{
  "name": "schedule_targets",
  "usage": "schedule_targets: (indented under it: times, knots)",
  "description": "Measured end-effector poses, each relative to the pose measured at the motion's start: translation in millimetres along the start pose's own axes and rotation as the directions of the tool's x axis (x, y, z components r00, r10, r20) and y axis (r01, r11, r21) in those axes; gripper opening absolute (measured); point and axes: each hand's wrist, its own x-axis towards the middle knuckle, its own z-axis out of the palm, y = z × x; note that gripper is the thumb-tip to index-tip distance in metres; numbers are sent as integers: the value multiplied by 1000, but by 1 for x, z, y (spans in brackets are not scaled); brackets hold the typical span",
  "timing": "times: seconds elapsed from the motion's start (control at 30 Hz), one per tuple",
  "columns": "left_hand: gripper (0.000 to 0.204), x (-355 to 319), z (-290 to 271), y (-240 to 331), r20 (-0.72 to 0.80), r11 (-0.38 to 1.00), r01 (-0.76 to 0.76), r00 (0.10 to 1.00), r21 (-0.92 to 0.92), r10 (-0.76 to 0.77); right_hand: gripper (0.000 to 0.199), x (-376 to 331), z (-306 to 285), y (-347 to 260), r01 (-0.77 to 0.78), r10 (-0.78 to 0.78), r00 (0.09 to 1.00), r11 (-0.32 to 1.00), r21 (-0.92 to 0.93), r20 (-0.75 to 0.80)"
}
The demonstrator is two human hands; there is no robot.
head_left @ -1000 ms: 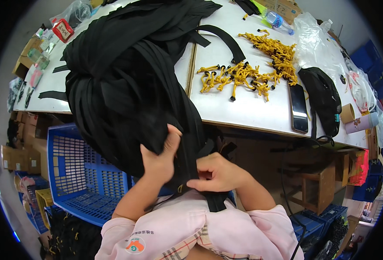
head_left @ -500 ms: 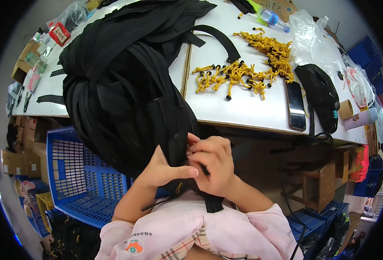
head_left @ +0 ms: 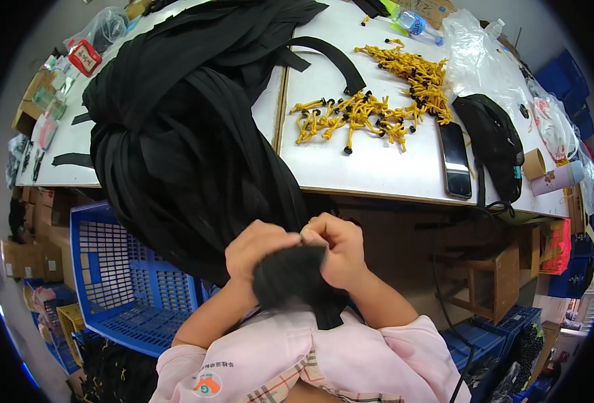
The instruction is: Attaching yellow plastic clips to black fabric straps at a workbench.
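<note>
My left hand (head_left: pixel 255 250) and my right hand (head_left: pixel 344 254) meet in front of my chest, fingers closed and pinching. Between them they grip a black fabric strip (head_left: pixel 289 277), folded over and smeared by motion; one flat end hangs below toward my shirt. A bit of yellow shows at the fingertips, too small to make out. Just beyond my hands, a large bundle of similar long black strips (head_left: pixel 176 141) drapes from the white table (head_left: pixel 371 171) over its near edge. Several short knotted yellow cords with black ends (head_left: pixel 357 114) lie right of the bundle.
A blue plastic crate (head_left: pixel 132 282) stands below the table at left. On the table's right are a phone (head_left: pixel 455 161), a black pouch (head_left: pixel 490 144), a clear plastic bag (head_left: pixel 478 60), a bottle (head_left: pixel 418 25) and a cup (head_left: pixel 556 180). A wooden stool (head_left: pixel 488 282) is below.
Both hands have come level, fingertips together. The black strip, which ran up toward the bundle, now folds down over the front of my hands. The view has shifted slightly.
</note>
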Motion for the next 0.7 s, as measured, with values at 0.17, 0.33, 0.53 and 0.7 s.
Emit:
schedule_targets:
  times: [0.17, 0.33, 0.53, 0.7]
  knots:
    - [13, -2, 11, 5, 12, 935, 338, 941, -103, -339, 4, 15, -5, 7, -234, 245, 967, 963, 132, -71]
    - [23, -2, 9, 1, 138, 541, 750, 624, -380, -769, 10, 59, -44, 46, -61, -338, 913, 440, -896, -228]
    - [20, 3, 3, 2, 243, 447, 795, 568, -410, -787, 15, 39, -33, 30, -44, -132, 931, 886, -461, -341]
    - [17, 2, 8, 7, 139, 595, 702, 684, -390, -716, 16, 13, -16, -6, 145, -163, 985, 957, -249, -53]
